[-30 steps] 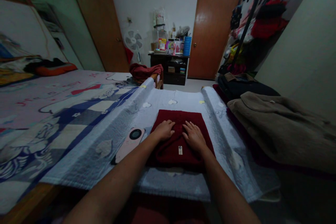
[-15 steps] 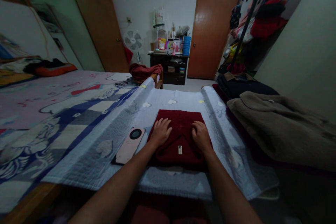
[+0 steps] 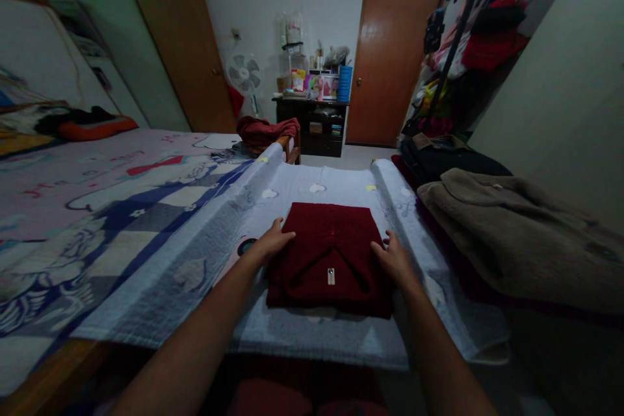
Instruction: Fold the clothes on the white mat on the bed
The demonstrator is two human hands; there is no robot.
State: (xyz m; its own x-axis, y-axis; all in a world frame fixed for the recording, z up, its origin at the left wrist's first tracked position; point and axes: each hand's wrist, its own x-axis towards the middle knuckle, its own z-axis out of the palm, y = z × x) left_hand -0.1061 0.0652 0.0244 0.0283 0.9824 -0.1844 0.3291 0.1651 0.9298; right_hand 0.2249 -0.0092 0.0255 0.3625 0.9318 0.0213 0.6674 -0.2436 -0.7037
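Observation:
A folded dark red garment (image 3: 326, 227) with a small pale label near its collar lies on a light blue cloth (image 3: 312, 338). At its left edge is my left hand (image 3: 277, 240), thumb on the fabric and fingers apart. My right hand (image 3: 392, 257) is at the right edge, also with spread fingers, its thumb reaching the garment. A pink phone (image 3: 233, 263) with a round dark camera ring lies left of the garment, partly hidden by my left forearm.
A patterned bed (image 3: 127, 188) extends on the left. Folded clothes, with a grey-brown one (image 3: 507, 234) in front, lie at right. Behind are a reddish cloth (image 3: 266, 133), a fan (image 3: 244, 73) and a dark cabinet (image 3: 312, 127).
Both hands have moved outward from the top of the garment to its left and right edges. My left forearm now covers more of the phone.

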